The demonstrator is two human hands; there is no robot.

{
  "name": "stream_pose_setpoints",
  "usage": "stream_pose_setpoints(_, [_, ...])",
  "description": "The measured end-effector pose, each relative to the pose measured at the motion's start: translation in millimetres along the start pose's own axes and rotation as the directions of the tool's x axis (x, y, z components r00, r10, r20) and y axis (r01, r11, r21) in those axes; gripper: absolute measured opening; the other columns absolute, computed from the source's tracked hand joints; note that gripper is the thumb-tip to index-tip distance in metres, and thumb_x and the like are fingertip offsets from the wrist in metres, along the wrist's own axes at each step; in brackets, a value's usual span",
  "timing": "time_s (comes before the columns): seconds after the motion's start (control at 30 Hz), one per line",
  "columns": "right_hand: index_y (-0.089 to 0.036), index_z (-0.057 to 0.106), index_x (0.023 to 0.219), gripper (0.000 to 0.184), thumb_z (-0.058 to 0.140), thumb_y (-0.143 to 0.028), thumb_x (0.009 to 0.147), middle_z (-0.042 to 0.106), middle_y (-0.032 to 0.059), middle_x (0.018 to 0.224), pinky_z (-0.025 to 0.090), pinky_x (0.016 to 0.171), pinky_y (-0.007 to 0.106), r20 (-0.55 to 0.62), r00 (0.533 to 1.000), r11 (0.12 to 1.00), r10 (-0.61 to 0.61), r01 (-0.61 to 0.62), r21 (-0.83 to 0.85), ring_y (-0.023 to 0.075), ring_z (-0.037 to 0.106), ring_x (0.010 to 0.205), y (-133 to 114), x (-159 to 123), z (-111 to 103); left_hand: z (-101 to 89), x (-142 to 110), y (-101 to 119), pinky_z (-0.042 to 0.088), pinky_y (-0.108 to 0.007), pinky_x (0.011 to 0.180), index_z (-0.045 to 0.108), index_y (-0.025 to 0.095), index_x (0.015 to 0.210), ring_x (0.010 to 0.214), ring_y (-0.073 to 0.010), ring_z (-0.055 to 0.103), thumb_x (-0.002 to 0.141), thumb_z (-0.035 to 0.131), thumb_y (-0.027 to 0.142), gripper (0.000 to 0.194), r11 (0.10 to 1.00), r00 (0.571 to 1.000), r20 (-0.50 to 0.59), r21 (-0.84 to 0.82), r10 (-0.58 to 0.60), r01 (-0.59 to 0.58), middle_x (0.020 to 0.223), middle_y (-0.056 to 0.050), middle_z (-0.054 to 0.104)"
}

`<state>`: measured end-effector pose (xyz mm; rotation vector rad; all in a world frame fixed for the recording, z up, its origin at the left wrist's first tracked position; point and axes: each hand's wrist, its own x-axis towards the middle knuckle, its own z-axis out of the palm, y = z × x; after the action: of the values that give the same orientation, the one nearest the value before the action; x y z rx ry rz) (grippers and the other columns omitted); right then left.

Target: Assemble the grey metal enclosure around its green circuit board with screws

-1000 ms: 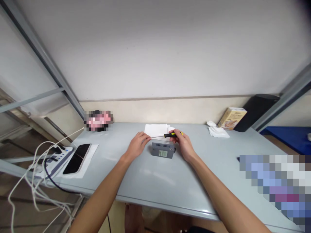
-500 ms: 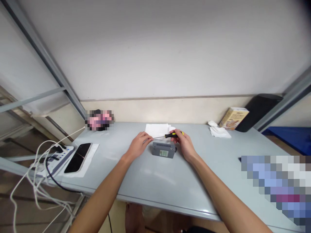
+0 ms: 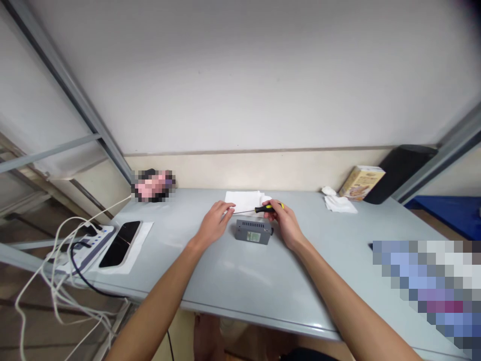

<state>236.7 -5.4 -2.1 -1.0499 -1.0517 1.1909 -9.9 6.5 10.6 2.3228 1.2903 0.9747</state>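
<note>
In the head view, my right hand [image 3: 282,220] grips a screwdriver [image 3: 263,208] by its black and yellow handle, the thin shaft pointing left. Close by the shaft's tip is my left hand [image 3: 216,220], its thumb and forefinger apart; whether a finger touches the tip is hard to tell. A small grey metal box [image 3: 252,232] with vent slots and a pale label stands on the desk just below the screwdriver, apart from both hands. Behind the shaft lie white paper sheets [image 3: 240,198].
At left, a phone [image 3: 122,244] lies on white paper beside a power strip [image 3: 90,250] with tangled white cables [image 3: 56,281]. A yellow carton [image 3: 361,183], crumpled tissue [image 3: 340,204] and a black cylinder [image 3: 400,173] stand at back right. Blurred patches cover items on the grey desk [image 3: 244,291].
My left thumb and forefinger have parted at the screwdriver's tip, where they were pinched together. The right hand, screwdriver and grey box have hardly moved.
</note>
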Motion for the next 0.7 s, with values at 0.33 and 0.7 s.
stream_pose_setpoints(0.33, [-0.023,0.074,0.092,0.044,0.067,-0.066,0.087,0.062,0.0004,0.068,0.039,0.07,0.032,0.002,1.0,1.0,-0.006,0.006,0.016,0.0177,0.048,0.067,2.0,1.0,-0.7,1.7,0.3,-3.4,0.049,-0.037,0.102,0.068,0.023,0.119,0.112,-0.0225,0.063,0.111,0.036,0.035,0.036,1.0,1.0,-0.004,-0.015,0.007,-0.008,0.114,-0.008,0.068])
stream_pose_setpoints(0.7, [-0.023,0.074,0.09,0.047,0.067,-0.069,0.085,0.063,0.0007,0.068,0.04,0.068,0.033,0.003,1.0,1.0,-0.013,0.013,0.0,0.0179,0.049,0.065,-1.3,-0.5,-0.2,3.7,-0.3,-6.2,0.051,-0.035,0.094,0.071,0.024,0.114,0.104,-0.0216,0.065,0.109,0.043,0.037,0.032,1.0,0.998,0.056,-0.028,0.014,-0.012,0.11,-0.006,0.07])
